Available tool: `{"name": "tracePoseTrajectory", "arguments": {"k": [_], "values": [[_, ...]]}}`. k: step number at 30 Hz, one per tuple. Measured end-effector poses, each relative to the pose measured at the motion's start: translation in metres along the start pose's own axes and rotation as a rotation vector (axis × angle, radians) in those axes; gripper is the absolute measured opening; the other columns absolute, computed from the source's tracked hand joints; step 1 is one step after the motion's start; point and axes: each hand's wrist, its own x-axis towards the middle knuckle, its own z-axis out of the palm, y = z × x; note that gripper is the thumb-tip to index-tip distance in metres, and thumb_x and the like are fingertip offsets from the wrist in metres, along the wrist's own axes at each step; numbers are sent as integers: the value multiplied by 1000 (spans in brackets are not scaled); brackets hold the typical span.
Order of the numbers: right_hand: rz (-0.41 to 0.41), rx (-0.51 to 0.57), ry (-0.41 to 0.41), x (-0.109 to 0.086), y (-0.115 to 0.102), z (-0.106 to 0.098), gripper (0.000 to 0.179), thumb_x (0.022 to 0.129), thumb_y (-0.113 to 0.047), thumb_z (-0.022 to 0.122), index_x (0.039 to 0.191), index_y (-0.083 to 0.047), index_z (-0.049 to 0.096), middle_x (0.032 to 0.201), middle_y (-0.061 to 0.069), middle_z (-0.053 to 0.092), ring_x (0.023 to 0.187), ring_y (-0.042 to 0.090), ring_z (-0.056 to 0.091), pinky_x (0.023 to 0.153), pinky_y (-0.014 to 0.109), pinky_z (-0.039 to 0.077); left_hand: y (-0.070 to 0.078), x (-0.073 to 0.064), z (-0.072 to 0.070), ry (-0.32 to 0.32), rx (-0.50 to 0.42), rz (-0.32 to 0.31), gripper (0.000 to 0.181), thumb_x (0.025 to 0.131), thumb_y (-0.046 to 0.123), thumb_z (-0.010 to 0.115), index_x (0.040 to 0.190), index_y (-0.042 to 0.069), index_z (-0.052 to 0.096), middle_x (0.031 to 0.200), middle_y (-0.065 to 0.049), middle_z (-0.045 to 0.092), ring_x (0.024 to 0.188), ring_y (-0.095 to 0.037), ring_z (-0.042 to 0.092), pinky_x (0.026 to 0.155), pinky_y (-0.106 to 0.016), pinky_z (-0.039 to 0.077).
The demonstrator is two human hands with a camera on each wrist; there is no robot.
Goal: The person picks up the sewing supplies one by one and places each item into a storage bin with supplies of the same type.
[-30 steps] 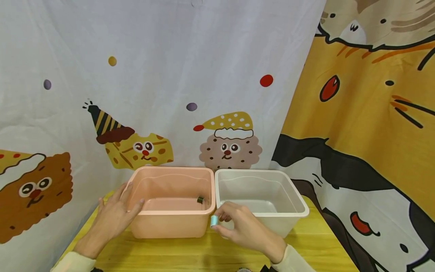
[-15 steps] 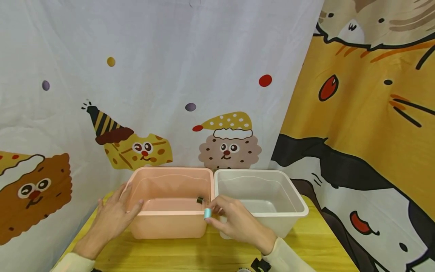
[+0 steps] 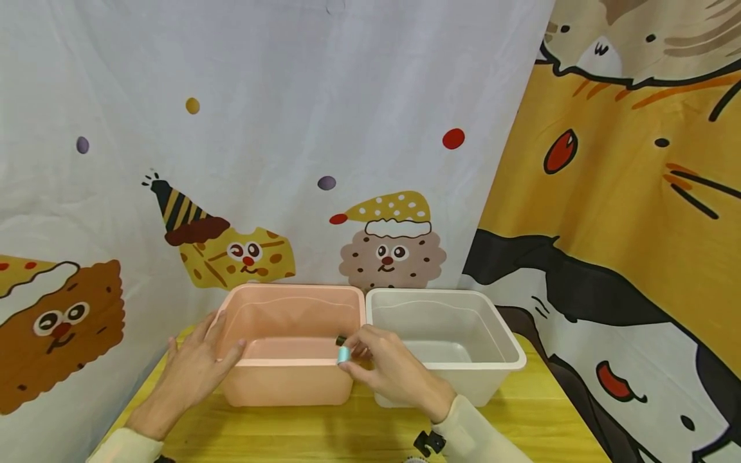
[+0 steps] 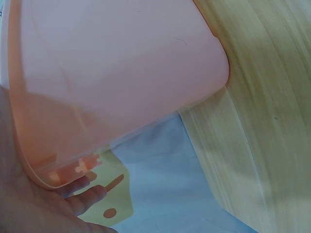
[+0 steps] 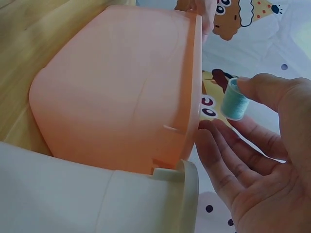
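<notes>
Between thumb and index finger, my right hand (image 3: pixel 396 368) pinches a light teal spool of thread (image 3: pixel 344 355), held over the front right rim of the peach bin (image 3: pixel 286 384). The spool (image 5: pixel 235 101) and the pinching fingers show closely in the right wrist view. Inside the peach bin at its right side lies a dark spool (image 3: pixel 341 340), partly hidden by my right hand. My left hand (image 3: pixel 193 366) rests on the peach bin's left rim, fingers spread; in the left wrist view its fingertips (image 4: pixel 95 194) show past the rim.
A white bin (image 3: pixel 486 373) stands right beside the peach one. Both sit on a yellow wood-grain table (image 3: pixel 289 434) against a printed cloth (image 3: pixel 260 96). A small round object (image 3: pixel 415 459) peeks in at the bottom edge.
My right hand has moved left and slightly up with the teal spool, from in front of the gap between the bins to the peach bin's rim. The left hand stays put.
</notes>
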Motion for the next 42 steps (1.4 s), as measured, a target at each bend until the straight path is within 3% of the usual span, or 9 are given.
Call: {"name": "tracePoseTrajectory", "arguments": {"k": [8,16,23,29,34,42], "values": [[2,39,-15,14,-2,-3,12,103,-24,74,110,-16,69,107,-5,72,91,5,73,80,21,64,1,-1,0,0,2,-3,93,107,70,41,167,0,30,167,-32,34,140,-65,45,103,-97,16],[-45,-19,4,34,-2,-8,11,103,-20,74,107,-12,69,102,-3,75,89,6,74,79,19,62,2,-1,-1,-4,-10,-3,93,108,69,40,167,-1,30,168,-32,33,140,-65,45,103,-97,14],[-31,-35,-15,48,0,-10,14,103,-24,74,108,-12,70,103,-3,76,89,7,75,79,25,65,1,-1,0,-11,-3,-5,93,107,70,40,167,-1,30,168,-32,34,140,-65,46,104,-96,14],[-28,-29,-34,58,1,-11,14,103,-24,74,111,-13,69,106,-3,75,90,6,75,78,19,63,2,-2,0,-38,-39,-19,95,107,72,39,169,1,26,171,-32,29,145,-64,40,104,-97,9],[-11,-41,-36,63,5,-9,14,104,-26,72,111,-15,67,114,-2,69,92,5,75,79,14,60,2,-1,0,-24,-21,-14,94,107,72,39,168,1,28,170,-31,31,143,-63,43,104,-97,11],[36,-27,-33,75,10,-5,6,102,-24,73,105,-19,69,111,-2,69,86,3,74,79,19,61,1,-2,-1,-37,-60,-19,96,107,71,42,169,0,24,170,-33,28,143,-65,39,104,-98,8]]}}
